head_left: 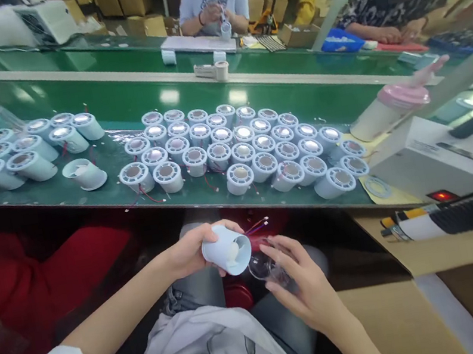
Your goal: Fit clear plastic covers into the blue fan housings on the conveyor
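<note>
My left hand (pixel 194 250) is wrapped round a light blue cylinder (pixel 221 251), held over my lap with its open end tilted to the right. Something white shows inside it, and thin coloured wires with small plugs stick out behind. Just right of the cylinder, my right hand (pixel 302 281) holds a clear transparent cup-like piece (pixel 274 268) between thumb and fingers. A small gap seems to separate the clear piece from the cylinder's mouth.
Several similar light blue cylinders (pixel 241 177) stand on the green bench (pixel 107 193), with one lying apart (pixel 85 173). To the right are a white box (pixel 433 162), a pink-lidded cup (pixel 388 109), a black-handled tool (pixel 461 217) and cardboard. People work across the bench.
</note>
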Action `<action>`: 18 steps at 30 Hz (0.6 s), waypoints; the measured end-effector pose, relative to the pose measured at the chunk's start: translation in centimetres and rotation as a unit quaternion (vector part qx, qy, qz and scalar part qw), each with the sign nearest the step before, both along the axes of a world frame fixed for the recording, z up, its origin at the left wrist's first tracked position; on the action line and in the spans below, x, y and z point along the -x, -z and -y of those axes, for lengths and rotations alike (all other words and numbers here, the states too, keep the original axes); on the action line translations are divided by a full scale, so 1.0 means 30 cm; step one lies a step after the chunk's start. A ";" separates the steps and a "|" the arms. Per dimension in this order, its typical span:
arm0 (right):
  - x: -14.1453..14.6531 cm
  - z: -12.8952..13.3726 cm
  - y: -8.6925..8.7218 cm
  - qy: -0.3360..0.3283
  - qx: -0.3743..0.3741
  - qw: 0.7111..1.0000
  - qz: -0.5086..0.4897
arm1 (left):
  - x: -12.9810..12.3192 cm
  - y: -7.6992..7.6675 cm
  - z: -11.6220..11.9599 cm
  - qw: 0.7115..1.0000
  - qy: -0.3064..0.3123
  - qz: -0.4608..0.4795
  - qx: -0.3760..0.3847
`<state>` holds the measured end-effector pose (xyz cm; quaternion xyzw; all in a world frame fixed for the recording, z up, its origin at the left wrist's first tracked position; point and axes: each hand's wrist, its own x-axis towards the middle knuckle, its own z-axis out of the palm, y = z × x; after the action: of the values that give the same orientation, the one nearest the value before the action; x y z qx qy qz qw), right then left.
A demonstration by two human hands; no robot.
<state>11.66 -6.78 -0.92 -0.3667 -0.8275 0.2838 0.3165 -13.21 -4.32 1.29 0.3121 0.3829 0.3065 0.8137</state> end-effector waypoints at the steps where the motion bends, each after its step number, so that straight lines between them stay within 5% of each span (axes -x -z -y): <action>1: 0.012 -0.006 -0.011 0.013 -0.058 0.997 0.046 | -0.018 0.019 0.006 0.998 0.027 0.033 0.053; 4: 0.034 -0.030 -0.027 0.059 -0.149 0.975 0.152 | -0.068 0.047 0.006 0.992 0.068 0.003 0.103; 7: 0.033 -0.049 -0.030 0.068 -0.137 0.966 0.211 | -0.094 0.025 -0.003 0.988 0.121 -0.091 0.019; 10: 0.016 -0.053 -0.036 0.035 -0.045 0.982 0.180 | -0.098 -0.023 -0.003 0.938 0.171 -0.240 -0.186; 13: 0.004 -0.049 -0.052 0.013 0.083 0.993 0.081 | -0.096 -0.046 0.009 0.851 0.129 -0.360 -0.361; 18: 0.008 -0.039 -0.078 0.052 0.194 0.977 -0.068 | -0.091 0.011 0.023 0.844 0.053 -0.342 -0.409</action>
<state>11.43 -5.62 1.41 -0.4436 -0.7129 0.4461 0.3098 -10.49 -5.01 0.97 0.7219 0.4594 0.2652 0.4444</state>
